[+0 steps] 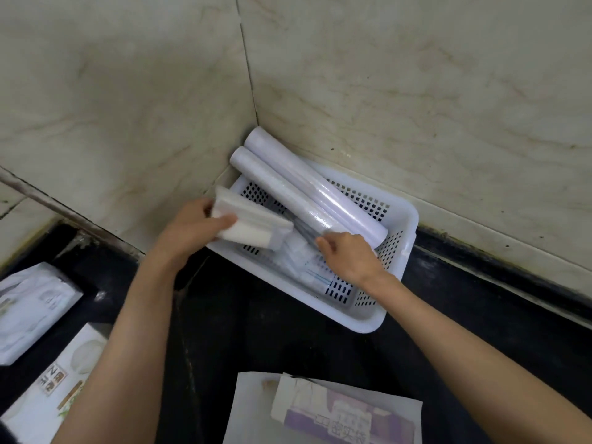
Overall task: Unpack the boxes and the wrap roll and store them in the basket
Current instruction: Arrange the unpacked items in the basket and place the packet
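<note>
A white perforated basket [398, 219] sits in the corner of the dark counter against the marble walls. Two pale lilac wrap rolls [298, 184] lie diagonally in it, their far ends sticking out over the rim. My left hand [192, 229] grips a white box [253, 224] tilted over the basket's left edge. My right hand [349, 256] reaches into the basket, fingertips touching the near end of a roll, above flat white packets [307, 267] on the basket floor.
Torn purple-and-white packaging [339, 411] lies on white paper at the counter's near edge. At the left are a white plastic-wrapped pack [28, 309] and a printed carton [54, 389]. Walls close off the back and left.
</note>
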Demonstrator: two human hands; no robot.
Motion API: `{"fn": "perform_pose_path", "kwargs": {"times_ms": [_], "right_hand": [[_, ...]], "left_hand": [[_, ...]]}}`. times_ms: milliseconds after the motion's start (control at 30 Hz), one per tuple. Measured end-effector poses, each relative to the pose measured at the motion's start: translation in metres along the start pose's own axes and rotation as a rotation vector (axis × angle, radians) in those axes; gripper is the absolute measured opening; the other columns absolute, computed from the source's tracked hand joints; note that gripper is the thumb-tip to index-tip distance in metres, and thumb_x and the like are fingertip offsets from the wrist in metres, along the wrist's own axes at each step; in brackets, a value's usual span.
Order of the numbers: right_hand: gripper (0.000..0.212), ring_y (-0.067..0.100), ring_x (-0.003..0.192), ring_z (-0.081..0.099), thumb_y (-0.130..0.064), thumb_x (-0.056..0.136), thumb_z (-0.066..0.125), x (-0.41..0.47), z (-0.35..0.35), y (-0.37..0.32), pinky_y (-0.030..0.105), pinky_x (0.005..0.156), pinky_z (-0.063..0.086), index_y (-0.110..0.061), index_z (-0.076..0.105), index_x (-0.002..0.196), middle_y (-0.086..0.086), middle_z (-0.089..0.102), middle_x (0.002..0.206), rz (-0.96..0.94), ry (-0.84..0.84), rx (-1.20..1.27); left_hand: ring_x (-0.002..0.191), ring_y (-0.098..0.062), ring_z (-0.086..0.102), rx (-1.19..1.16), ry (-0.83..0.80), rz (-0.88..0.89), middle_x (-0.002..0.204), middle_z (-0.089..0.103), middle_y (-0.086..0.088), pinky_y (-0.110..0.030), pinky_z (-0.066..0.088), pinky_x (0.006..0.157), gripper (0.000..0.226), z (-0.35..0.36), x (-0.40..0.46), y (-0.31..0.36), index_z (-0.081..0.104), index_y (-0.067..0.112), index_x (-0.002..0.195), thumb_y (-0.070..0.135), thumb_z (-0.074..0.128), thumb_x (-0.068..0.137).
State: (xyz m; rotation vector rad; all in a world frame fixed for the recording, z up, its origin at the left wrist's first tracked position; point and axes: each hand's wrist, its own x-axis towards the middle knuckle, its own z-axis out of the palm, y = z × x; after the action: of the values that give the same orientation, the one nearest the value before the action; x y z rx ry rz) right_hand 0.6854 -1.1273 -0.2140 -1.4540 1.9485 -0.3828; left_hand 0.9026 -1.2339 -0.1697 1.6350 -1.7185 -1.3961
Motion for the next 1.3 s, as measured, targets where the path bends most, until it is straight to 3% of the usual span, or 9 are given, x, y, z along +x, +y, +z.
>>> {"fn": "perform_pose_path", "kwargs": {"times_ms": [133, 233, 400, 667, 767, 867, 967, 1133, 1300], "right_hand": [[0.047, 0.03, 0.13, 0.041, -0.031, 0.099, 0.034, 0.014, 0.021, -0.009, 0.038, 0.109, 0.033, -0.006, 0.036, 0.138, 0.016, 0.041, 0.144, -0.217, -0.094, -0.166], [0.063, 0.024, 0.145, 0.011, -0.044, 0.098, 0.027, 0.029, 0.035, -0.011, 0.037, 0.117, 0.009, -0.013, 0.006, 0.148, 0.01, 0.007, 0.158, -0.219, -0.177, -0.341], [0.067, 0.036, 0.139, 0.025, -0.048, 0.096, 0.027, 0.036, 0.06, -0.016, 0.046, 0.115, 0.019, 0.001, 0.023, 0.141, 0.024, 0.023, 0.15, -0.005, -0.068, -0.696], [0.051, 0.025, 0.144, 0.019, -0.037, 0.095, 0.042, 0.021, 0.052, 0.003, 0.055, 0.116, 0.014, -0.013, 0.037, 0.139, 0.011, 0.016, 0.157, -0.179, -0.277, -0.387], [0.055, 0.029, 0.127, 0.046, -0.044, 0.096, 0.035, 0.024, 0.044, -0.001, 0.041, 0.112, 0.03, -0.001, 0.069, 0.098, 0.013, 0.05, 0.138, -0.106, -0.224, -0.162], [0.055, 0.03, 0.122, 0.049, -0.037, 0.094, 0.046, 0.026, 0.048, -0.006, 0.038, 0.111, 0.029, -0.004, 0.058, 0.053, 0.014, 0.063, 0.115, -0.088, -0.11, -0.178], [0.023, 0.028, 0.128, 0.041, -0.027, 0.087, 0.059, 0.026, 0.055, -0.012, 0.035, 0.109, 0.028, -0.006, 0.066, 0.085, 0.02, 0.046, 0.137, -0.042, -0.03, -0.138], [0.06, 0.025, 0.103, 0.054, -0.02, 0.079, 0.071, 0.031, 0.054, -0.022, 0.026, 0.08, 0.039, -0.005, 0.038, 0.126, 0.013, 0.054, 0.123, 0.129, -0.044, 0.127], [0.016, 0.018, 0.074, 0.055, -0.02, 0.083, 0.065, 0.033, 0.049, -0.027, 0.018, 0.063, 0.038, -0.01, 0.054, 0.077, -0.001, 0.054, 0.076, 0.151, -0.242, 0.05]], "left_hand": [[0.077, 0.001, 0.058, -0.171, 0.238, 0.036, 0.085, 0.061, 0.013, -0.015, 0.044, 0.061, 0.034, -0.017, -0.013, -0.017, 0.057, 0.013, 0.117, 0.016, 0.064, 0.083], [0.081, 0.001, 0.059, -0.238, 0.306, 0.045, 0.089, 0.062, 0.015, -0.015, 0.046, 0.064, 0.032, -0.018, -0.019, -0.028, 0.058, 0.019, 0.115, 0.017, 0.064, 0.084], [0.082, -0.001, 0.06, -0.302, 0.335, 0.058, 0.091, 0.062, 0.013, -0.011, 0.048, 0.059, 0.03, -0.019, -0.024, -0.033, 0.058, 0.017, 0.114, 0.016, 0.063, 0.084], [0.091, -0.01, 0.059, -0.307, 0.309, 0.068, 0.103, 0.061, 0.001, -0.02, 0.046, 0.069, 0.029, -0.016, -0.028, -0.032, 0.056, 0.017, 0.114, 0.017, 0.062, 0.085], [0.087, -0.004, 0.058, -0.307, 0.3, 0.069, 0.097, 0.061, 0.005, -0.019, 0.045, 0.067, 0.024, -0.013, -0.03, -0.028, 0.055, 0.022, 0.108, 0.017, 0.062, 0.085], [0.084, -0.001, 0.056, -0.307, 0.293, 0.063, 0.092, 0.06, 0.01, -0.016, 0.044, 0.065, 0.023, -0.011, -0.031, -0.027, 0.054, 0.023, 0.106, 0.017, 0.061, 0.086], [0.082, 0.001, 0.056, -0.295, 0.292, 0.06, 0.089, 0.059, 0.014, -0.013, 0.042, 0.061, 0.02, -0.009, -0.033, -0.028, 0.053, 0.023, 0.104, 0.017, 0.061, 0.086], [0.079, 0.003, 0.057, -0.294, 0.329, 0.073, 0.088, 0.058, 0.016, -0.007, 0.046, 0.056, 0.022, -0.011, -0.034, -0.027, 0.053, 0.026, 0.103, 0.015, 0.062, 0.085], [0.079, 0.003, 0.058, -0.307, 0.344, 0.073, 0.089, 0.059, 0.016, -0.007, 0.047, 0.056, 0.024, -0.012, -0.032, -0.026, 0.054, 0.026, 0.104, 0.014, 0.062, 0.085]]}}
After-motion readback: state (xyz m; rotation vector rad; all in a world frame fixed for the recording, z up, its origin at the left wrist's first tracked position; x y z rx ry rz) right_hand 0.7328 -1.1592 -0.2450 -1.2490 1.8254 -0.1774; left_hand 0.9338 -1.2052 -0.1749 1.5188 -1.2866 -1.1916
